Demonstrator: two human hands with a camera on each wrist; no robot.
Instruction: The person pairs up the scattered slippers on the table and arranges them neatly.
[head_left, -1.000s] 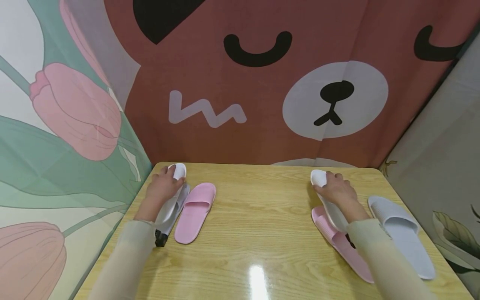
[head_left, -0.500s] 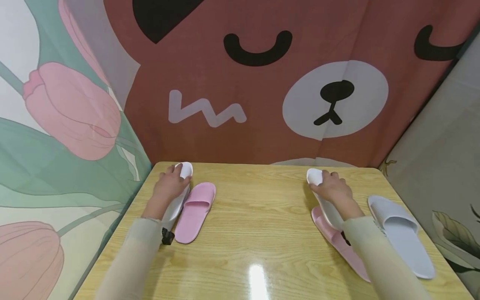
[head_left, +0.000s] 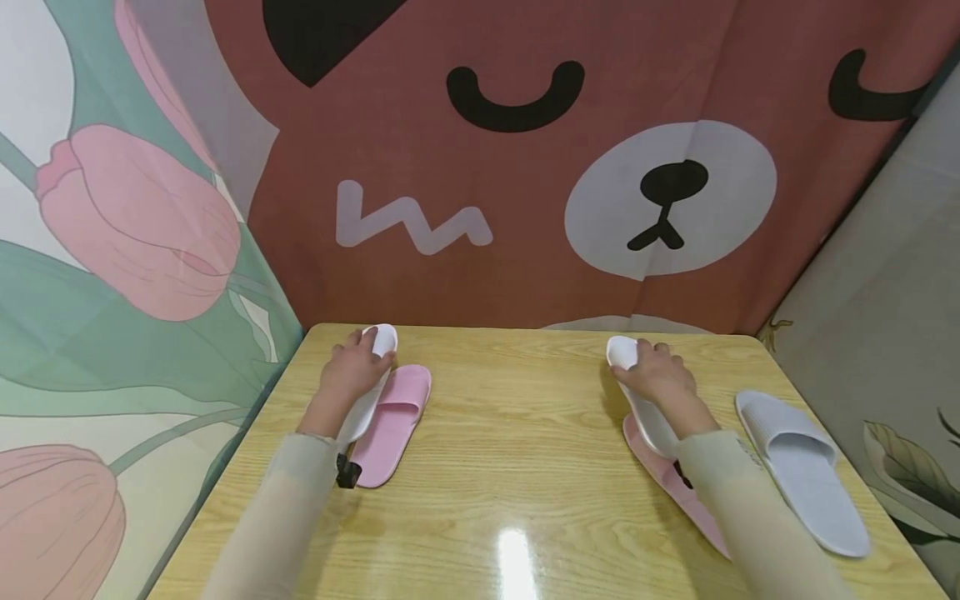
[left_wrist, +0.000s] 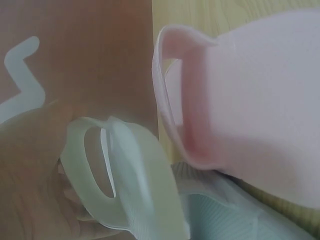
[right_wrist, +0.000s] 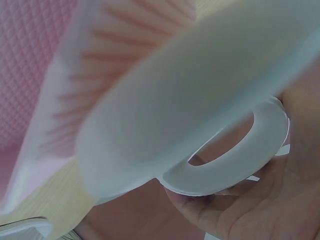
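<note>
Head and wrist views: left grip [head_left: 351, 368] and right grip [head_left: 662, 377] each held one white slipper [head_left: 651, 427]; the tabletop [head_left: 517, 442] bore two pink slippers [head_left: 393, 433], two grey slippers [head_left: 816, 496].

Wood-grained table [head_left: 495, 467]: below left grip [head_left: 349, 375] and right grip [head_left: 658, 377]. Bear-print hanging [head_left: 525, 283], brown: beyond both. Tulip-print hanging [head_left: 142, 242]: left of left grip. Leaf-print hanging [head_left: 885, 308]: right of right grip.

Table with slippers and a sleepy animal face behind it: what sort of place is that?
Probably an indoor corner screened off with cloth, though I can't tell what building. A cartoon animal cloth and a tulip cloth hang around a wooden table, where a pink slipper lies.
</note>
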